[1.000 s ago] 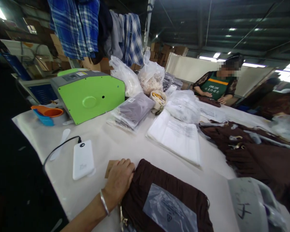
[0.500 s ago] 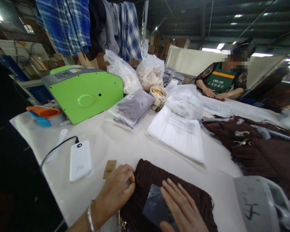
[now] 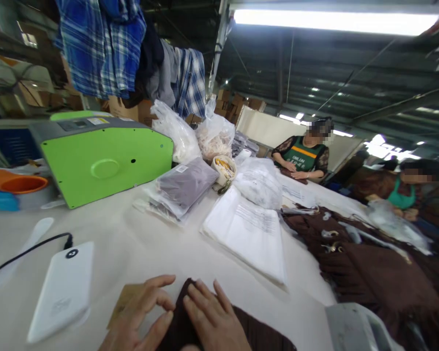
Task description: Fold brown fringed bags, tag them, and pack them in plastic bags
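Note:
A folded dark brown garment (image 3: 265, 327) lies on the pale table in front of me, its near part cut off by the frame. My right hand (image 3: 214, 314) rests on its upper left corner, fingers stretched out and holding nothing. Beside that corner is my left hand (image 3: 142, 312), thumb and forefinger apart around a gap at the garment's left edge. A brown card tag (image 3: 123, 302) shows partly from behind my left hand.
At left are a white power bank (image 3: 64, 290) with a black cable and a green machine (image 3: 106, 165). Packed garments (image 3: 186, 187) and white plastic bags (image 3: 247, 234) lie ahead. A brown garment pile (image 3: 380, 273) and grey device (image 3: 358, 326) stand right. Two people work beyond.
My right hand has moved left to the garment's corner. My left hand has opened from its closed grip there. The clear packet no longer shows. The view has tilted up and turned right.

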Motion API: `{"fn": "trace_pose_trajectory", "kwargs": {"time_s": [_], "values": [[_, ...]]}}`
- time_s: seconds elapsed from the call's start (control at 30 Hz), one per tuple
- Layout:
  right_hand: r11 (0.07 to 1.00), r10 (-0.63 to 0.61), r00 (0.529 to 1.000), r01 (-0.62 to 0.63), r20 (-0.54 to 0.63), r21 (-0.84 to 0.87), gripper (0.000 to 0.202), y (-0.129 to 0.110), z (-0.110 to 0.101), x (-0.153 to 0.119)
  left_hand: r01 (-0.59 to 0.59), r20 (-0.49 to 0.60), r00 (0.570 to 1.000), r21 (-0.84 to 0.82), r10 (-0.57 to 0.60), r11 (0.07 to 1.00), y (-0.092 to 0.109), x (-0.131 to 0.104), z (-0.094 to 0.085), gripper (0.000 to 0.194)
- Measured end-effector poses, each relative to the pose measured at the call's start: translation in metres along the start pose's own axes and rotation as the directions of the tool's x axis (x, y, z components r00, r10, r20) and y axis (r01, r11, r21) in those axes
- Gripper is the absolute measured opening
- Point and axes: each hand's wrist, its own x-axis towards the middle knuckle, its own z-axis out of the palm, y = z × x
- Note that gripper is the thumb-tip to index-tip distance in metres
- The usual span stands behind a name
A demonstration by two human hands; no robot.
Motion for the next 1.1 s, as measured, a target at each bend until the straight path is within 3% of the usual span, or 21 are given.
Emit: {"fn": "trace_pose_trajectory", "kwargs": {"time_s": [0.07,0.17,0.23,0.3,0.37,0.4,0.5,0.63,0.73,0.9,1.1], "values": [[0.991,0.128,0.991,-0.127,0.043,-0.037,0.037,0.026,-0.018,0.004,0.058,-0.092,0.993,-0.205,-0.078,0.977,0.020,0.018,0.005,0.021],[0.912,0.392,0.907,-0.361,0.155,-0.195,0.030,0.076,-0.049,0.005,0.067,0.011,0.997,-0.511,-0.071,0.857,0.072,0.060,0.018,0.030],[0.836,0.505,0.837,-0.415,0.210,-0.359,0.031,0.110,-0.058,-0.003,0.020,0.114,0.992,-0.518,0.046,0.855,0.103,0.093,0.034,0.025],[0.787,0.562,0.785,-0.412,0.259,-0.459,0.036,0.136,-0.055,-0.014,-0.148,0.165,0.963,-0.330,0.212,0.932,0.120,0.125,0.058,0.018],[0.779,0.572,0.772,-0.405,0.277,-0.479,0.036,0.149,-0.049,-0.024,-0.402,0.292,0.884,0.078,0.365,0.912,0.118,0.152,0.088,0.014],[0.782,0.568,0.777,-0.408,0.270,-0.471,0.035,0.152,-0.046,-0.027,-0.517,0.397,0.830,0.285,0.392,0.807,0.112,0.162,0.103,0.017],[0.776,0.581,0.775,-0.435,0.247,-0.457,0.033,0.149,-0.045,-0.030,-0.640,0.547,0.742,0.405,0.388,0.652,0.084,0.184,0.137,0.019],[0.716,0.678,0.672,-0.512,0.299,-0.474,0.029,0.145,-0.052,-0.021,-0.731,0.646,0.660,0.435,0.383,0.526,0.061,0.200,0.149,0.021],[0.670,0.734,0.609,-0.579,0.300,-0.464,0.024,0.151,-0.058,-0.012,-0.741,0.672,0.650,0.455,0.356,0.494,0.062,0.208,0.147,0.017],[0.620,0.785,0.522,-0.647,0.334,-0.445,0.012,0.164,-0.072,-0.006,-0.681,0.625,0.709,0.486,0.327,0.548,0.069,0.216,0.146,0.008],[0.638,0.766,0.493,-0.657,0.412,-0.401,0.020,0.162,-0.090,-0.009,-0.677,0.639,0.693,0.416,0.334,0.608,0.076,0.211,0.136,0.019]]}}
